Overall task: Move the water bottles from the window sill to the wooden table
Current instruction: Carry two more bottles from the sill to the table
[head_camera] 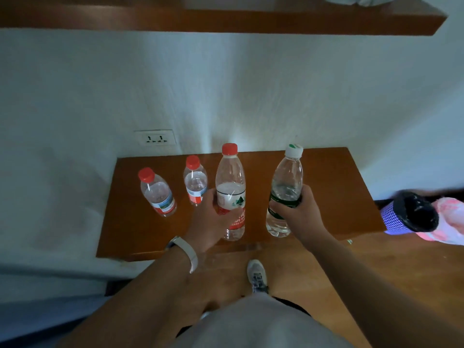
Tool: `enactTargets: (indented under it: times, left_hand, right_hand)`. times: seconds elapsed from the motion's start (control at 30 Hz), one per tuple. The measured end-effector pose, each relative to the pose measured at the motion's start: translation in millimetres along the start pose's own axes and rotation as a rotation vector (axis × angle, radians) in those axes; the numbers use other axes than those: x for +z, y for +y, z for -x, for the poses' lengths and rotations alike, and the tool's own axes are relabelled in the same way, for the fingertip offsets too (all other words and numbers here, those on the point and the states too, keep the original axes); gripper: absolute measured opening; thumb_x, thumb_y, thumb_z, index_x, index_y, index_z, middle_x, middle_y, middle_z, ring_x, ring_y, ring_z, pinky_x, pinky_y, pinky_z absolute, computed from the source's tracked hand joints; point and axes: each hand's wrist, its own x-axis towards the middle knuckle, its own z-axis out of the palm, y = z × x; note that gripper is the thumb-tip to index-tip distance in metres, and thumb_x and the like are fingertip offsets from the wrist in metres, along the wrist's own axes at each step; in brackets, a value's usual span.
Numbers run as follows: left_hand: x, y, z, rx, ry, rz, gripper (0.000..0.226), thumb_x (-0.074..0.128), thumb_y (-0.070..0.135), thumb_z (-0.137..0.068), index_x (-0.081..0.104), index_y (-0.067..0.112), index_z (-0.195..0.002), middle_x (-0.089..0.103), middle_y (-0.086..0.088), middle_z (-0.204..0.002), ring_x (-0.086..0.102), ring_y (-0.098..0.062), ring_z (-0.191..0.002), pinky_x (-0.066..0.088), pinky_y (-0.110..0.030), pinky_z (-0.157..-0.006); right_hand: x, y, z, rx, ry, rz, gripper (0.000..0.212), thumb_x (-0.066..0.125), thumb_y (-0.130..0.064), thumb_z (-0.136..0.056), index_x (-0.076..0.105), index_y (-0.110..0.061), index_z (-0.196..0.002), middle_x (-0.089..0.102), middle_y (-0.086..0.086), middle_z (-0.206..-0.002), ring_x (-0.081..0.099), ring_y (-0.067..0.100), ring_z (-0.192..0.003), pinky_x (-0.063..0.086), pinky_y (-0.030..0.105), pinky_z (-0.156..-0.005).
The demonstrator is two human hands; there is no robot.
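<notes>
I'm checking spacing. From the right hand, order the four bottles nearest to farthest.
1. Green-label bottle, gripped by the right hand.
2. Tall red-capped bottle, to its left, in the left hand.
3. Middle small bottle, beyond the left hand.
4. Leftmost small bottle, far left.

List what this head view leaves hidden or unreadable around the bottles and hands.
All in the head view:
Brown wooden ledge: top surface cut by the frame's upper edge; any bottles there unseen.
Tall red-capped clear plastic bottle: the left hand covers part of its label.
White-capped green-labelled clear bottle: the right hand hides most of its label.
Leftmost small red-capped bottle: label print too small, blurred.
</notes>
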Motion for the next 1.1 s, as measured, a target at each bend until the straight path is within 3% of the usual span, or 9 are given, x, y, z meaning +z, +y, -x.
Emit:
enactTargets:
  times: [0.07,0.23,0.4,0.47,0.6,0.7,0.8,0.97,1.1]
  left_hand:
    - [15,5,-15,-0.022,0.026,-0.01,0.058,0.082,0.043,-0.076,0.047,0.041,-0.122,0.062,0.024,-0.112,0.062,0.006,-0.101,0.051,-0.009,-0.066]
    - [45,15,-60,-0.072,0.071,-0.065,0.061,0.081,0.043,-0.076,0.043,0.039,-0.124,0.06,0.022,-0.115,0.061,-0.004,-0.105,0.055,-0.032,-0.093]
    - [65,10,-83,-0.124,0.18,-0.11,0.065,0.081,0.04,-0.076,0.043,0.033,-0.127,0.06,0.013,-0.122,0.06,-0.014,-0.114,0.055,-0.04,-0.097]
    - [69,5,-84,-0.138,0.223,-0.128,0.068,0.082,0.043,-0.074,0.044,0.03,-0.129,0.061,0.011,-0.123,0.061,-0.014,-0.113,0.055,-0.037,-0.095]
    - [73,-1,-81,-0.148,0.27,-0.158,0.062,0.083,0.042,-0.071,0.045,0.035,-0.119,0.06,0.021,-0.109,0.061,-0.003,-0.101,0.05,-0.013,-0.072]
    - [78,-4,-86,-0.145,0.305,-0.146,0.067,0.084,0.042,-0.07,0.043,0.034,-0.122,0.058,0.021,-0.11,0.061,-0.006,-0.103,0.05,-0.015,-0.075]
    - [83,-12,-91,-0.155,0.319,-0.151,0.074,0.084,0.043,-0.072,0.042,0.03,-0.131,0.058,0.018,-0.116,0.06,-0.007,-0.106,0.053,-0.022,-0.087]
    - [90,-26,-87,-0.195,0.32,-0.145,0.078,0.087,0.041,-0.069,0.041,0.032,-0.132,0.06,0.02,-0.115,0.06,0.0,-0.105,0.05,-0.016,-0.082]
    - [94,-34,-83,-0.235,0.297,-0.175,0.074,0.088,0.039,-0.069,0.037,0.042,-0.123,0.06,0.023,-0.109,0.058,0.015,-0.098,0.047,-0.003,-0.068]
  right_hand:
    - [-10,3,-23,0.007,-0.023,0.002,0.064,0.086,-0.029,-0.069,0.045,-0.032,-0.118,0.062,-0.011,-0.104,0.063,0.007,-0.09,0.049,0.019,-0.068]
    - [-33,11,-85,-0.009,-0.089,0.003,0.07,0.087,-0.03,-0.069,0.043,-0.029,-0.124,0.061,-0.01,-0.104,0.062,0.006,-0.089,0.047,0.016,-0.065]
    - [-29,24,-134,-0.038,-0.193,0.066,0.069,0.087,-0.035,-0.065,0.041,-0.033,-0.117,0.061,-0.011,-0.101,0.064,0.006,-0.086,0.051,0.019,-0.065]
    - [-20,26,-150,-0.053,-0.212,0.106,0.07,0.088,-0.034,-0.065,0.04,-0.033,-0.116,0.061,-0.012,-0.097,0.063,0.004,-0.082,0.047,0.014,-0.061]
    - [-7,37,-163,-0.044,-0.234,0.137,0.072,0.088,-0.038,-0.063,0.039,-0.035,-0.116,0.061,-0.014,-0.095,0.063,0.001,-0.077,0.047,0.011,-0.053]
    - [-3,43,-172,-0.063,-0.232,0.162,0.07,0.087,-0.042,-0.062,0.041,-0.035,-0.115,0.062,-0.016,-0.091,0.063,-0.007,-0.074,0.043,0.005,-0.047]
    - [-1,48,-182,-0.081,-0.254,0.167,0.072,0.087,-0.043,-0.063,0.036,-0.042,-0.114,0.061,-0.018,-0.095,0.062,-0.006,-0.079,0.044,0.009,-0.054]
    - [0,56,-188,-0.077,-0.285,0.143,0.075,0.088,-0.037,-0.064,0.036,-0.045,-0.116,0.061,-0.017,-0.101,0.058,-0.016,-0.087,0.046,0.006,-0.053]
    - [0,63,-187,-0.124,-0.318,0.162,0.076,0.088,-0.038,-0.063,0.033,-0.049,-0.113,0.06,-0.014,-0.105,0.064,0.004,-0.091,0.054,0.02,-0.067]
